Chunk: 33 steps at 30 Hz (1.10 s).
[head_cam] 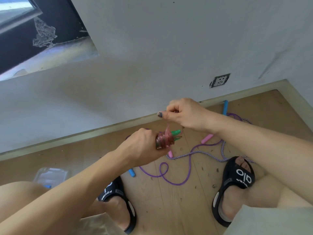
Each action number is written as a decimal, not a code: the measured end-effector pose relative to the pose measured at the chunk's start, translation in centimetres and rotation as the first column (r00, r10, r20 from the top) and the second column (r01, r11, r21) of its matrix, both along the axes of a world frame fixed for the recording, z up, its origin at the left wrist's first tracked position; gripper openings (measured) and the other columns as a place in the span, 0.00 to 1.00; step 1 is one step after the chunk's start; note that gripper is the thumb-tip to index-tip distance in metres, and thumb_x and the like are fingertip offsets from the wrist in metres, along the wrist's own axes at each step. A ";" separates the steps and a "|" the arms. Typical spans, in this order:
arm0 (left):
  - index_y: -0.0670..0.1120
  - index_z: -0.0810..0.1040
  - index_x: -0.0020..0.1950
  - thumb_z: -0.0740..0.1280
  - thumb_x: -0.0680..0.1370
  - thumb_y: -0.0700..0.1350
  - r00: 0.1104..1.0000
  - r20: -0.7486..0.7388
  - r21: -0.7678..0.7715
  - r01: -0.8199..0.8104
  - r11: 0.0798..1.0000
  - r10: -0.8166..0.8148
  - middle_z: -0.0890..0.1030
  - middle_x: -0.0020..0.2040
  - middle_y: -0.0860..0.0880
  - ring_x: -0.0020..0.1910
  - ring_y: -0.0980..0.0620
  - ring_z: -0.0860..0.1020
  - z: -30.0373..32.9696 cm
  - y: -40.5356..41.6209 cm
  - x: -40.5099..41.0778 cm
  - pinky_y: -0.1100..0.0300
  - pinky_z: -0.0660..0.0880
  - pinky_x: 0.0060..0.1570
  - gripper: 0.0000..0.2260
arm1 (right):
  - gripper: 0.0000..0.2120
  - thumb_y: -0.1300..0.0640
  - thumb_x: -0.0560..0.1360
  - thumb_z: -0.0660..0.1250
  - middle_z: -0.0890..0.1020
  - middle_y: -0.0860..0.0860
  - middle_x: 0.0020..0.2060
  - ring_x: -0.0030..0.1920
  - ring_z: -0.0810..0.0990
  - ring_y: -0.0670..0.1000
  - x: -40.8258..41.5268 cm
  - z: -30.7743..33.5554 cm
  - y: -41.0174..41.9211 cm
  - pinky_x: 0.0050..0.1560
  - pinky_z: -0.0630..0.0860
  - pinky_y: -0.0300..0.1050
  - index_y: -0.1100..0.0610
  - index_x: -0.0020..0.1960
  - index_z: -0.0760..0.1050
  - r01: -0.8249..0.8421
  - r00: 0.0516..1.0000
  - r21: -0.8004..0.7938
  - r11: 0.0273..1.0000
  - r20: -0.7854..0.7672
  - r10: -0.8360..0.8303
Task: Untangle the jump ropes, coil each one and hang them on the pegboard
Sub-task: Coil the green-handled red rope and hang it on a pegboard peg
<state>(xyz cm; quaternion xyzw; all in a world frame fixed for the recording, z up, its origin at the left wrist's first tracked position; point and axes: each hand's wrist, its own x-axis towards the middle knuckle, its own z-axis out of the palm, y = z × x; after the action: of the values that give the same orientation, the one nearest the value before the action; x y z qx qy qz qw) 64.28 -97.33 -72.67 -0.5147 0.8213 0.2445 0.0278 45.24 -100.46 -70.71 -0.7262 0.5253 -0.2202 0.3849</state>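
White wall (152, 48) fills upper frame, w/ scuffs at right. Dark window (33, 31) upper left, pale sill below it. Wall socket (219, 80) right of centre. Pale skirting board (101, 131) runs diagonally; light wood floor (169, 200) lower frame, bits of debris scattered.

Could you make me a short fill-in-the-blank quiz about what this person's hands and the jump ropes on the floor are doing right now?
1. The left hand grips a coiled red rope whose handles are ____ in colour.
2. The right hand pinches a strand of that rope and holds it ____ the coil.
3. The purple rope lies loose on the wooden ____.
4. The person's feet are in black ____.

Missing words: green; above; floor; sandals
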 end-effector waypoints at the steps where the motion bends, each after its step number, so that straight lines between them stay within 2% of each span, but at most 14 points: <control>1: 0.51 0.70 0.34 0.70 0.72 0.64 0.999 -0.044 0.017 0.000 1.000 0.001 0.71 0.26 0.52 0.27 0.52 0.69 0.4 0.4 -0.1 0.59 0.64 0.27 0.19 | 0.25 0.44 0.79 0.66 0.73 0.53 0.29 0.29 0.73 0.48 0.1 -0.3 0.2 0.32 0.72 0.44 0.64 0.36 0.73 0.022 0.999 0.078 0.997 0.047 -0.025; 3: 0.50 0.70 0.32 0.70 0.71 0.67 0.992 -0.124 0.046 -0.017 0.999 0.023 0.67 0.24 0.51 0.25 0.52 0.66 1.1 0.8 -0.2 0.62 0.60 0.25 0.22 | 0.21 0.45 0.80 0.66 0.76 0.47 0.26 0.28 0.76 0.49 0.3 -0.6 0.6 0.30 0.74 0.40 0.58 0.34 0.74 0.046 0.989 0.204 0.978 0.128 -0.073; 5: 0.49 0.71 0.33 0.68 0.72 0.68 0.986 -0.165 0.032 -0.004 0.999 0.009 0.68 0.24 0.50 0.24 0.51 0.65 1.5 0.8 0.1 0.61 0.60 0.25 0.23 | 0.20 0.48 0.80 0.65 0.77 0.49 0.26 0.29 0.78 0.51 0.8 -0.7 1.2 0.30 0.77 0.42 0.58 0.33 0.74 0.035 0.964 0.324 0.946 0.238 -0.117; 8: 0.49 0.77 0.40 0.62 0.73 0.72 0.978 -0.206 -0.018 0.034 0.999 -0.037 0.76 0.28 0.48 0.27 0.50 0.72 1.5 0.4 0.9 0.60 0.66 0.27 0.26 | 0.21 0.52 0.82 0.63 0.76 0.52 0.25 0.26 0.77 0.50 1.3 -0.8 1.8 0.30 0.78 0.43 0.59 0.32 0.73 -0.030 0.892 0.497 0.867 0.405 -0.201; 10: 0.50 0.79 0.48 0.57 0.71 0.76 0.979 -0.197 -0.038 0.052 0.998 -0.059 0.79 0.32 0.48 0.31 0.50 0.76 1.3 0.2 1.4 0.55 0.73 0.32 0.31 | 0.20 0.54 0.82 0.63 0.77 0.53 0.26 0.26 0.78 0.50 1.6 -1.1 2.2 0.32 0.79 0.44 0.59 0.33 0.74 -0.047 0.859 0.554 0.831 0.447 -0.249; 12: 0.50 0.78 0.54 0.55 0.71 0.76 0.979 -0.187 -0.054 0.075 0.996 -0.084 0.81 0.36 0.49 0.34 0.52 0.77 1.2 0.3 1.6 0.52 0.75 0.37 0.32 | 0.17 0.54 0.81 0.65 0.79 0.57 0.30 0.29 0.80 0.52 1.9 -1.4 2.5 0.35 0.80 0.46 0.62 0.37 0.76 -0.020 0.856 0.560 0.828 0.438 -0.275; 15: 0.51 0.76 0.59 0.58 0.71 0.73 0.971 -0.208 -0.090 0.097 0.991 -0.114 0.81 0.40 0.52 0.37 0.53 0.77 1.5 0.2 1.7 0.53 0.75 0.40 0.30 | 0.15 0.54 0.81 0.66 0.81 0.63 0.37 0.34 0.82 0.56 2.3 -1.7 2.6 0.38 0.81 0.48 0.65 0.43 0.79 0.042 0.854 0.541 0.840 0.417 -0.312; 19: 0.53 0.70 0.65 0.60 0.74 0.69 0.968 -0.191 -0.173 0.130 0.976 -0.163 0.82 0.45 0.53 0.40 0.52 0.80 1.8 0.0 1.6 0.52 0.77 0.41 0.27 | 0.16 0.51 0.78 0.68 0.80 0.60 0.34 0.36 0.79 0.56 2.5 -1.6 2.0 0.43 0.78 0.55 0.59 0.36 0.79 0.134 0.873 0.470 0.872 0.361 -0.329; 22: 0.47 0.67 0.61 0.62 0.78 0.63 0.962 -0.218 -0.236 0.112 0.965 -0.165 0.80 0.40 0.50 0.34 0.48 0.77 2.3 0.8 1.1 0.50 0.74 0.35 0.23 | 0.15 0.49 0.74 0.68 0.78 0.60 0.35 0.36 0.77 0.55 2.6 -1.4 1.8 0.40 0.75 0.52 0.62 0.41 0.79 0.139 0.869 0.487 0.862 0.357 -0.342; 25: 0.46 0.64 0.59 0.58 0.78 0.63 0.946 -0.292 -0.219 0.074 0.973 -0.138 0.75 0.34 0.51 0.29 0.50 0.71 3.3 1.8 0.5 0.55 0.69 0.31 0.22 | 0.13 0.55 0.79 0.65 0.75 0.60 0.38 0.34 0.75 0.54 2.4 -1.1 1.9 0.33 0.73 0.43 0.66 0.51 0.78 0.018 0.820 0.582 0.813 0.456 -0.345; 27: 0.48 0.63 0.61 0.56 0.78 0.64 0.938 -0.320 -0.223 0.064 0.973 -0.135 0.74 0.33 0.51 0.29 0.51 0.70 3.4 1.9 0.3 0.56 0.68 0.31 0.22 | 0.11 0.57 0.81 0.62 0.75 0.58 0.36 0.34 0.75 0.50 2.2 -1.0 1.9 0.31 0.71 0.39 0.65 0.49 0.77 -0.053 0.801 0.635 0.771 0.488 -0.347; 29: 0.49 0.63 0.63 0.57 0.80 0.61 0.934 -0.332 -0.215 0.064 0.975 -0.134 0.75 0.33 0.51 0.29 0.51 0.69 3.4 1.6 0.3 0.57 0.67 0.31 0.19 | 0.11 0.60 0.81 0.59 0.74 0.52 0.33 0.32 0.71 0.46 2.2 -0.8 1.9 0.30 0.66 0.37 0.59 0.43 0.75 -0.094 0.804 0.668 0.738 0.489 -0.340; 31: 0.48 0.66 0.61 0.60 0.81 0.57 0.915 -0.392 -0.156 0.033 0.987 -0.093 0.74 0.32 0.53 0.30 0.52 0.69 3.4 1.3 0.4 0.62 0.65 0.31 0.15 | 0.14 0.63 0.81 0.57 0.70 0.49 0.29 0.28 0.66 0.44 2.2 -0.5 1.9 0.27 0.61 0.34 0.56 0.37 0.72 -0.109 0.813 0.700 0.706 0.471 -0.342; 33: 0.47 0.68 0.57 0.61 0.81 0.54 0.894 -0.446 -0.110 -0.006 0.994 -0.044 0.75 0.31 0.55 0.30 0.55 0.70 3.5 1.1 0.5 0.66 0.63 0.30 0.12 | 0.14 0.62 0.81 0.57 0.69 0.48 0.29 0.28 0.62 0.43 2.2 -0.3 1.8 0.24 0.58 0.33 0.54 0.37 0.70 -0.107 0.830 0.726 0.679 0.441 -0.341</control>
<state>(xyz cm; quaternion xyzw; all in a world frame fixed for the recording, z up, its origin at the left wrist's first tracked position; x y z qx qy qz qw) 64.83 -96.27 -69.17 -0.4375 0.8226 0.3112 -0.1876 47.45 -98.68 -71.00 -0.3832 0.4842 -0.2162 0.7563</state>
